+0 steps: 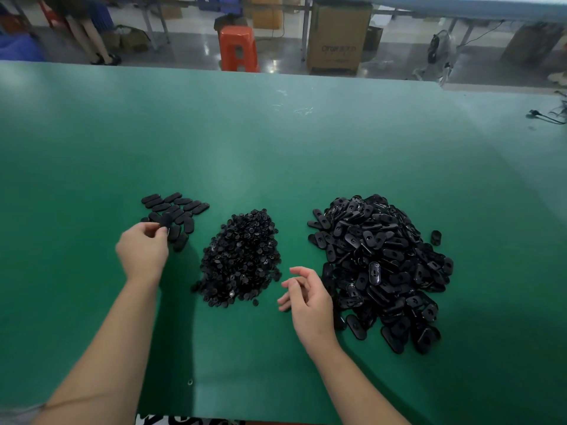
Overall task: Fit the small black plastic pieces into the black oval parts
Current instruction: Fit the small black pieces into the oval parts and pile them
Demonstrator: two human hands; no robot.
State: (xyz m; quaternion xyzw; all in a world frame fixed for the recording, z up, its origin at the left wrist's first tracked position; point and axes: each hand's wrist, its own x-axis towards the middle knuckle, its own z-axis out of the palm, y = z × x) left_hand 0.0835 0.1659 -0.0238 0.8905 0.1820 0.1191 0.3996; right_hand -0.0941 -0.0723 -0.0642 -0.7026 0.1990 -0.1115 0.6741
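Oval part (165, 220) pinched at left grip's (142, 251) fingertips, right grip (306, 297) empty

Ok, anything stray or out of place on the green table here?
Yes, mildly: one oval part lies alone just right of the big oval pile, and a tiny piece sits apart near the table's near edge.

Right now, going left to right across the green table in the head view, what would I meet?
Left hand holding an oval part → heap of small pieces → right hand → big pile of oval parts → lone part.
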